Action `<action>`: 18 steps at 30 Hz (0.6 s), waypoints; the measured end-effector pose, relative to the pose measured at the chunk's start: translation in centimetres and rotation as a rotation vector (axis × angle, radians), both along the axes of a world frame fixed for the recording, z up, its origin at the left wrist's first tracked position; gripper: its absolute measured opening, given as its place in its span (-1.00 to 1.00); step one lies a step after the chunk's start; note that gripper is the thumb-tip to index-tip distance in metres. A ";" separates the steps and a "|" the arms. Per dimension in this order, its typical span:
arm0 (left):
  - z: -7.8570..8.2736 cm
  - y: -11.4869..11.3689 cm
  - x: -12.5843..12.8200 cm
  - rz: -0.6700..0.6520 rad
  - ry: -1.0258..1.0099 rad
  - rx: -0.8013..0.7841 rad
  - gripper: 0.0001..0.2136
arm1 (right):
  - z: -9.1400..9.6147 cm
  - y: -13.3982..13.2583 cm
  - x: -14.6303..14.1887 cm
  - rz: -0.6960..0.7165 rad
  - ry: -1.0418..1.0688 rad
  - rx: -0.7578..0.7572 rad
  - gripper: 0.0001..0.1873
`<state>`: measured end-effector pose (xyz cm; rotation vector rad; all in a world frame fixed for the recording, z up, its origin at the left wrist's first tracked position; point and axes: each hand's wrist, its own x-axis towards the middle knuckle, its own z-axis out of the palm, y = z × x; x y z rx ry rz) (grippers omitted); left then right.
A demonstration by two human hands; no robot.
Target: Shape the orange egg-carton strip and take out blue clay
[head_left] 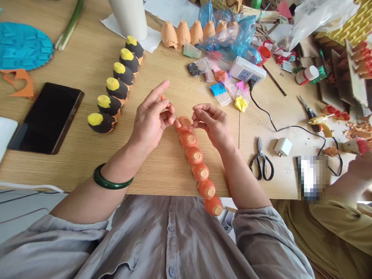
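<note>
The strip of orange egg-carton cups lies on the tabletop, its long axis running from the person's shirt front out toward the middle of the tabletop. Six cups show in line, each with a tan round tip facing up, and the near end reaches about to the tabletop's edge.

Both hands sit over the strip's far end. The right hand is the nearer, curled with its fingertips against the last cup, though whether they grip it is hard to tell. The left hand, just beside that cup, is pinched closed around a small orange scrap, mostly hidden by the fingers.

Left of the strip, a row of black-and-yellow painted cups stands in a slanting line. Right of it lie black-handled scissors, and farther right a co-worker's hand is partly in view.
</note>
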<state>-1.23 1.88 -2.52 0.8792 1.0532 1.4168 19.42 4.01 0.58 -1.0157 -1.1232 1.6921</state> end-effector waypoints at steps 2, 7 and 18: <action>0.1 0.0 0.1 -0.014 0.009 0.001 -0.65 | -0.2 0.3 0.2 -0.002 0.035 -0.027 -0.47; 0.7 -0.1 0.6 -0.052 -0.098 -0.012 -0.68 | -0.6 0.6 0.3 -0.029 0.070 -0.082 -0.61; 0.0 0.0 0.7 0.003 -0.043 0.021 -0.70 | -1.0 1.0 0.6 -0.071 -0.002 -0.030 -0.63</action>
